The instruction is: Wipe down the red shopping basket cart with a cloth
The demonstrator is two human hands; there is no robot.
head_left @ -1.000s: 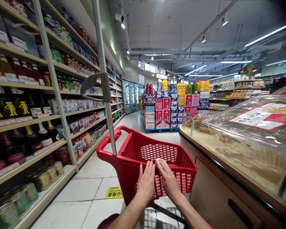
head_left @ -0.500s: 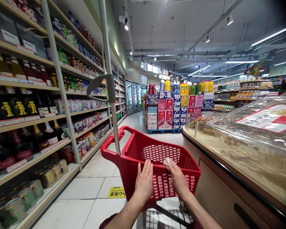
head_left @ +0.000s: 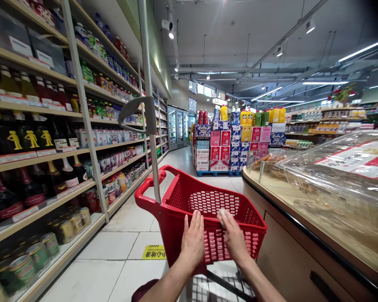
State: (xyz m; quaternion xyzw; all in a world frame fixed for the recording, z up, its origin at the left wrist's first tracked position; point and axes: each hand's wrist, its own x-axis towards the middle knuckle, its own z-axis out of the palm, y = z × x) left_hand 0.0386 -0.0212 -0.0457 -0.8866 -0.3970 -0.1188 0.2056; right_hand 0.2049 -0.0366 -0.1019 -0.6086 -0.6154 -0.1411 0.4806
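Note:
A red plastic shopping cart [head_left: 173, 209] with a perforated basket stands in front of me, and a grey pole with a loop handle [head_left: 138, 115] rises from it. My left hand [head_left: 192, 239] is stretched flat, fingers straight, over the near side of the basket close to its rim. Whether its palm touches the plastic I cannot tell. My right hand [head_left: 234, 235] is at the same near rim, a little to the right, with its fingers bent around a small white wad [head_left: 221, 214], perhaps tissue or cloth. The basket's visible interior shows no goods.
Shelves of bottles and cans [head_left: 94, 147] line the left side. At the right, a counter [head_left: 271, 201] carries clear plastic covers [head_left: 334, 155]. Stacked drink cartons [head_left: 220, 147] stand on a blue pallet ahead. A yellow wet-floor sticker [head_left: 153, 252] marks the tiles.
The view has turned slightly left, so the surroundings sit a little further right. Both hands stay at the basket's near side, and the white wad is still in my right fingers.

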